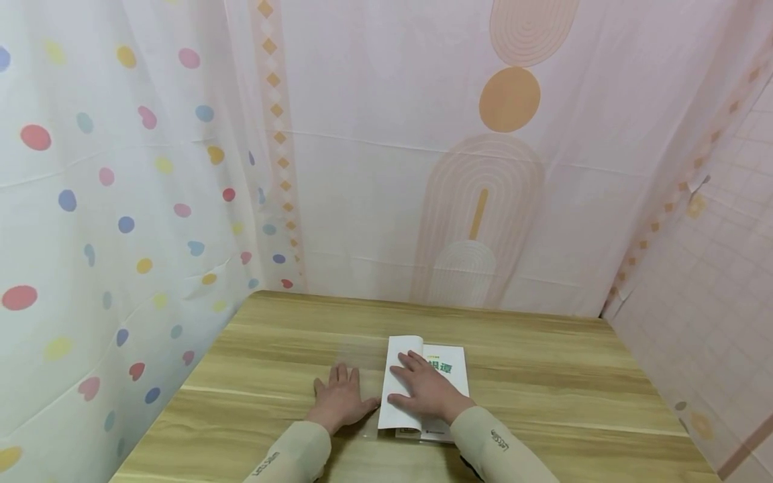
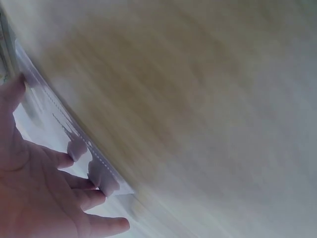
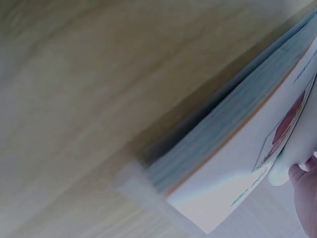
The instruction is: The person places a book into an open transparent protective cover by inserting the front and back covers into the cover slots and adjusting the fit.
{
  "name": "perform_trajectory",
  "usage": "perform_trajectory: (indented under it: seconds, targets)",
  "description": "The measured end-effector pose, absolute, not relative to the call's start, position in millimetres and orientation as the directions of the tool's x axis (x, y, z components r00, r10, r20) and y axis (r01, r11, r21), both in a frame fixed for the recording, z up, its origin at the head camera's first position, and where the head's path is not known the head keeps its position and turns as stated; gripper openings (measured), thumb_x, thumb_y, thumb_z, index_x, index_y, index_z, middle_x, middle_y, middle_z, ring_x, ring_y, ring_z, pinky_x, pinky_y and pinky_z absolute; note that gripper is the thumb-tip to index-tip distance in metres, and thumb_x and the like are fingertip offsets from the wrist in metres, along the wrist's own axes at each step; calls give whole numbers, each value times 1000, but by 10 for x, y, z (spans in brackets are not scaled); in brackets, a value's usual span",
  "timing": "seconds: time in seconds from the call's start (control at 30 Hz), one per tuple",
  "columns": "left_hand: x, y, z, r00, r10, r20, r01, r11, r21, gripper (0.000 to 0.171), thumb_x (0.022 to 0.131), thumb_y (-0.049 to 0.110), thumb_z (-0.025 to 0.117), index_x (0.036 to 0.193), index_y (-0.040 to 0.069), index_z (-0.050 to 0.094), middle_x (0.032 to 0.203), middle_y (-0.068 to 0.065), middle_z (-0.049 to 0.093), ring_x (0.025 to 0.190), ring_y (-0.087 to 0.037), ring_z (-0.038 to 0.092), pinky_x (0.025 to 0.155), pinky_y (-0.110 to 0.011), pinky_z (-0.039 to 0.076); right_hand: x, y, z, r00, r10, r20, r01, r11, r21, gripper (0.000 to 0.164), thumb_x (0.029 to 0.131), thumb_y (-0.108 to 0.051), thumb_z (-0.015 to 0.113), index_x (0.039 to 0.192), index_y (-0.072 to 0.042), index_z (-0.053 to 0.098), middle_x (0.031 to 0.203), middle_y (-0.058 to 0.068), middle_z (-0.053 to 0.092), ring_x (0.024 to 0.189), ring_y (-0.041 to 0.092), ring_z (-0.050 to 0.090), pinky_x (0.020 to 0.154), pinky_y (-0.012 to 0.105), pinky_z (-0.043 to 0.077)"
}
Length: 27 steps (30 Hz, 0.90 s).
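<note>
A white-covered book (image 1: 454, 384) with green characters lies on the table. Over its left part, a white flap (image 1: 396, 396) bends back in a soft curve. My right hand (image 1: 430, 389) rests on this flap with its fingers spread. From the book's left side, a clear plastic sheet (image 2: 54, 111) spreads across the wood. My left hand (image 1: 341, 400) lies on the sheet, fingers extended, the thumb near the flap's edge. In the right wrist view, the book's thick page block (image 3: 213, 124) shows, with the right fingers (image 3: 304, 186) at the frame's edge.
The wood-grain table (image 1: 543, 389) extends around the book on all sides. Behind it hangs a pale patterned curtain (image 1: 362, 201). Another curtain with coloured dots (image 1: 72, 255) borders the left side, and a light gridded one (image 1: 731, 268) the right.
</note>
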<state>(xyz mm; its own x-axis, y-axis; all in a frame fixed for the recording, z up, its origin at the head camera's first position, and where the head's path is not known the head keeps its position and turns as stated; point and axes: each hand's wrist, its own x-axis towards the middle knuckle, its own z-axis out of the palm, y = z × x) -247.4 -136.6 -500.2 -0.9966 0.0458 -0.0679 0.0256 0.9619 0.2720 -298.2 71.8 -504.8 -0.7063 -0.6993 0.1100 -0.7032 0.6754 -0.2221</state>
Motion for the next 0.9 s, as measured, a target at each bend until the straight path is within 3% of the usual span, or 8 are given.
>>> perform_trajectory:
  seconds: [0.17,0.47,0.9]
  targets:
    - [-2474,-1366,-5016,-995,48,-85,24,964,266,87,90,56,63,145,-8,41,152,-37,26,142,-52,22,105,-77,15,-2980,722,-5049,-704,-703,105,-705,674,-220,67,98,-55,50,145,-8,50,155,17,36,145,36,28,117,47,27]
    - [-2474,-1338,-4991,-991,41,-130,-4,947,321,76,96,45,57,146,-9,38,153,-38,21,144,-52,15,106,-78,9,-2963,720,-5039,-702,-705,100,-707,673,-219,67,98,-55,50,146,-8,49,156,17,36,145,36,27,117,48,26]
    - [-2525,-1381,-4986,-993,22,-115,-20,937,348,67,97,38,47,145,-8,40,152,-37,25,142,-53,20,105,-79,11,-2972,702,-5056,-705,-703,93,-702,675,-225,69,97,-57,49,146,-8,49,157,15,35,146,34,26,118,46,25]
